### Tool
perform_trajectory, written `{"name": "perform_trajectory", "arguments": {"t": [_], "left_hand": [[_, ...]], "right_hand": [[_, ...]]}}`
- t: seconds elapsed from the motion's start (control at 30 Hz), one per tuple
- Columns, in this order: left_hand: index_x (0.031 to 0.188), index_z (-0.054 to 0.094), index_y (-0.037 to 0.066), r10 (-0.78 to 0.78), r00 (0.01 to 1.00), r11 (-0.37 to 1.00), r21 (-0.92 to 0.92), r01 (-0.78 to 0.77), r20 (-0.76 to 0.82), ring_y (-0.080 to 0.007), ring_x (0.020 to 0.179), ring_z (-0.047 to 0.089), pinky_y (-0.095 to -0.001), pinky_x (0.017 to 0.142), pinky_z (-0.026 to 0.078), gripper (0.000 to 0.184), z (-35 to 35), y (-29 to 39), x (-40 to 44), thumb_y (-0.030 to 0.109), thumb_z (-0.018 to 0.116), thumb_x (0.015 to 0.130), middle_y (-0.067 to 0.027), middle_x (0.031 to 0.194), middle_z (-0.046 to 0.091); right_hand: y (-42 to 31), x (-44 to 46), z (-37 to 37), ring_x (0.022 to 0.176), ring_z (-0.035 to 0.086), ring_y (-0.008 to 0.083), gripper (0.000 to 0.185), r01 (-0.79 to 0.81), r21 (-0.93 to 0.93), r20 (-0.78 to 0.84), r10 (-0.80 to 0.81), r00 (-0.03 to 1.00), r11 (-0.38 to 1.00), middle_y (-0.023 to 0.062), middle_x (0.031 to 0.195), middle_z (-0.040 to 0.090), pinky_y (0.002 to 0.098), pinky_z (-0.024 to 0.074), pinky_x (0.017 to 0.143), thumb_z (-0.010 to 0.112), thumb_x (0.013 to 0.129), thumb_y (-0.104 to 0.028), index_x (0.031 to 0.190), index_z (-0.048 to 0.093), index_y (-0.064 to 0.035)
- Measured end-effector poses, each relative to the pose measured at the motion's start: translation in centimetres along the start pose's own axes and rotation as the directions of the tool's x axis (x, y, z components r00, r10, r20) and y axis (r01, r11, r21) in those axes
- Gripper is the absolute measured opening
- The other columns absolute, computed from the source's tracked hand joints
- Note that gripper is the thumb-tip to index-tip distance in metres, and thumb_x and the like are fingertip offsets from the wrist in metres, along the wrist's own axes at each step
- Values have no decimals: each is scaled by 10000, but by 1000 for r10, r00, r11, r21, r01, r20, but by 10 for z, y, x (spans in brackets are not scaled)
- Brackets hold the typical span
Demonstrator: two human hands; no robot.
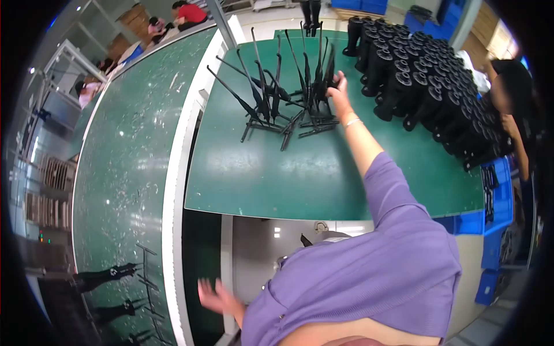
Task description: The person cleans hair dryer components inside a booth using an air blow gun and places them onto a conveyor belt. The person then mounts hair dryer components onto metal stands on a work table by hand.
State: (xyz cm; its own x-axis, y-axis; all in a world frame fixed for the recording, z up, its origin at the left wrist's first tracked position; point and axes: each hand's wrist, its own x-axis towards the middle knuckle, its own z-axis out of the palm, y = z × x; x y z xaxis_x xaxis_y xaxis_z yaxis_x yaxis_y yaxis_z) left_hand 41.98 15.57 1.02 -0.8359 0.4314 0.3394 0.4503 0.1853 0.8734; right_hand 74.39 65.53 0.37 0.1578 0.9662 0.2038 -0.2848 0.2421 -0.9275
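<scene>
My right hand [340, 95] reaches out over the green table, its fingers closed around a slim upright black part [330, 66] at the right end of a cluster. Beside it stand several more long black plastic parts [308, 75] with thin rod tips pointing up and bar-like feet on the table. Another bunch of these black parts [262, 98] leans to the left of them. Low on the left, my left hand [216, 297] hangs by the table's front side with fingers spread, holding nothing.
Rows of black cylindrical pieces with round tops [424, 81] crowd the table's [259, 184] right side. A person [511, 92] stands beyond them near blue bins [497, 202]. To the left runs a green conveyor belt [130, 127] with black parts [112, 277] at its near end.
</scene>
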Motion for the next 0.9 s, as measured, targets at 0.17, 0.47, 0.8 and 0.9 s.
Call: {"name": "perform_trajectory", "arguments": {"t": [0.17, 0.47, 0.8, 0.9], "left_hand": [[1397, 175, 23, 447, 687, 845, -20, -534, 572, -374, 1313, 209, -441, 1068, 230, 1005, 253, 79, 64, 206, 805, 636, -228, 1434, 126], [1403, -83, 17, 247, 936, 949, 131, -286, 251, -432, 1338, 100, -511, 1060, 204, 1310, 466, 105, 53, 431, 832, 563, -297, 1436, -5], [1408, 67, 13, 329, 905, 918, 133, -374, 271, -448, 1283, 217, -516, 1042, 212, 1075, 557, 140, 91, 375, 758, 668, -300, 1421, 80], [1341, 220, -35, 610, 634, 792, -394, -467, 476, -384, 1296, 198, -473, 1066, 183, 876, 534, 166, -20, 164, 725, 654, -235, 1370, 255]], "right_hand": [[44, 40, 64, 1207, 330, 381, 802, 156, -331, -47, -181, 982, 931, 251, 1292, 321, 381, 266, 1048, 609, 645, -89, 1337, 227, 42], [-15, -90, -18, 861, 449, 224, 839, 183, -582, -4, -228, 974, 792, 145, 1071, 366, 324, 455, 702, 762, 635, -123, 1287, 259, 38], [-90, -224, -97, 1134, 436, 282, 1098, 75, -559, 104, -20, 994, 826, 170, 1284, 358, 378, 389, 964, 831, 609, -217, 1394, 86, -30], [-100, -253, -120, 1184, 417, 290, 1137, 33, -565, -14, -50, 999, 824, 172, 1331, 334, 402, 369, 993, 834, 606, -165, 1405, 39, -17]]}}
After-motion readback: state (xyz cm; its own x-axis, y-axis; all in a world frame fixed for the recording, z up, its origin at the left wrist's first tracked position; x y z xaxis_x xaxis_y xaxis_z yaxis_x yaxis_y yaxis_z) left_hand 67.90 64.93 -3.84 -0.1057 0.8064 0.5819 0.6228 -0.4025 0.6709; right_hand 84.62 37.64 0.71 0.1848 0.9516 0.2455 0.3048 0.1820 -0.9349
